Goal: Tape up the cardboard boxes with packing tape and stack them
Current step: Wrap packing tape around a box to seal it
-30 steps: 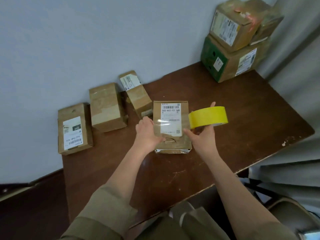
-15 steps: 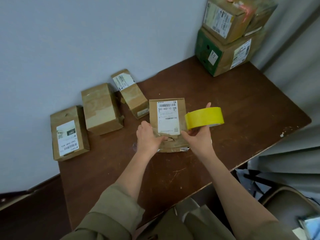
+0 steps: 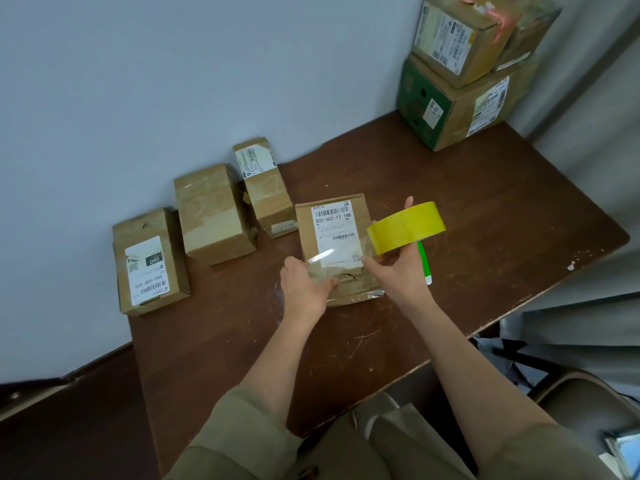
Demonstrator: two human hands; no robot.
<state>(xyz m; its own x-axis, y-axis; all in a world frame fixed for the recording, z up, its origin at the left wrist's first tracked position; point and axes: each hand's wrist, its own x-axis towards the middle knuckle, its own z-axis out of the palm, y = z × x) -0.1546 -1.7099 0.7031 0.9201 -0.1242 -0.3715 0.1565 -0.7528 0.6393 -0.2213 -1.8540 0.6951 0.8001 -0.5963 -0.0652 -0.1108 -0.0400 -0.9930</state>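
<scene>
A small cardboard box (image 3: 332, 247) with a white shipping label (image 3: 335, 233) is being sealed at the middle of a dark brown counter (image 3: 485, 216). The left hand (image 3: 306, 289) is laid on the box's near left corner, its fingers flat across a strip of clear packing tape (image 3: 322, 255), apparently so that the tape's free end is kept stuck down and the box cannot slide. The right hand (image 3: 401, 268) is raised just right of the box with its grip closed round a yellow tape roll (image 3: 407, 227), one finger showing behind the roll's far edge; the roll is held clear of the counter, seemingly so that the strip can be drawn taut over the label face.

A green-handled tool (image 3: 424, 263), too hidden by the right hand to be identified, lies on the counter beneath the roll. Three further small boxes are lined up along the wall at far left: a box marked 060 (image 3: 149, 261), a plain box (image 3: 214, 213) and a narrow box (image 3: 265, 188). They are judged to be awaiting tape or stacking. At the far right corner a brown carton (image 3: 460, 36) is already stacked on a green-sided carton (image 3: 450, 105), probably the stack to be joined by the rest. The sealing step is judged unfinished, as the tape has not been cut.
</scene>
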